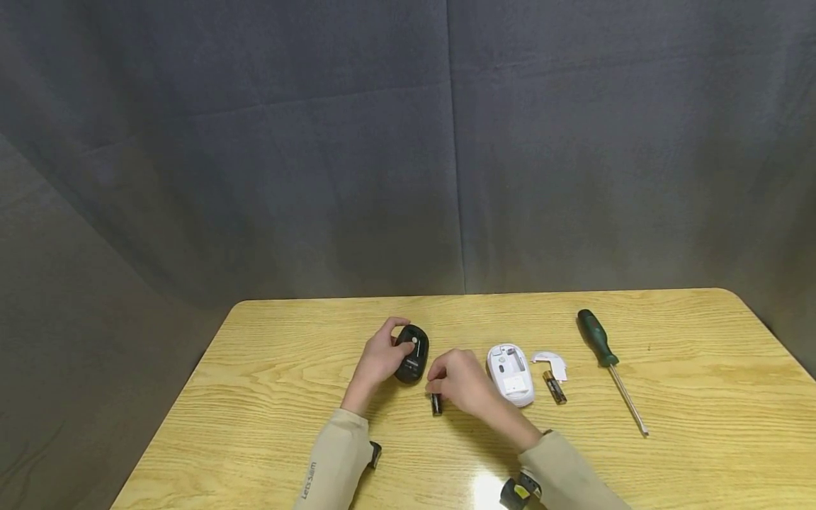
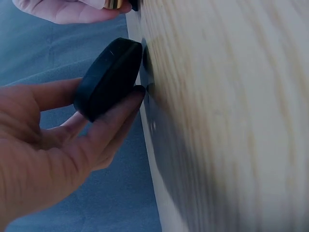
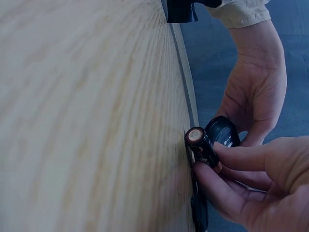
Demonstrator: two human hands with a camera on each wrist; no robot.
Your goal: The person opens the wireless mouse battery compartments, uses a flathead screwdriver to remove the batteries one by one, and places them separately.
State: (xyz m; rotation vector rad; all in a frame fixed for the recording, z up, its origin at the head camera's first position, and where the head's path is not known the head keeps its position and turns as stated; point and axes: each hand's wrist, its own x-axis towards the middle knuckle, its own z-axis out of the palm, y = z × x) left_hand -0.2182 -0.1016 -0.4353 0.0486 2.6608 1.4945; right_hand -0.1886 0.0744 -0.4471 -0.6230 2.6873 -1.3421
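Note:
A black computer mouse (image 1: pixel 411 365) is in my left hand (image 1: pixel 377 358), underside up with its label showing in the head view. In the left wrist view, thumb and fingers hold the mouse (image 2: pixel 108 79) by its edges, tilted at the tabletop. Just to its right, my right hand (image 1: pixel 464 381) pinches a black battery (image 1: pixel 436 404) between thumb and fingers. The right wrist view shows the copper-coloured end of this battery (image 3: pixel 195 135) facing the camera, with the black mouse (image 3: pixel 223 130) close behind it.
Right of my right hand lies a white mouse (image 1: pixel 511 374), underside up with its battery compartment uncovered. Beside it are a white cover (image 1: pixel 552 363) and another battery (image 1: pixel 554 387). A green-handled screwdriver (image 1: pixel 598 340) lies farther right on the wooden table (image 1: pixel 720 397). A grey curtain (image 1: pixel 344 163) hangs behind.

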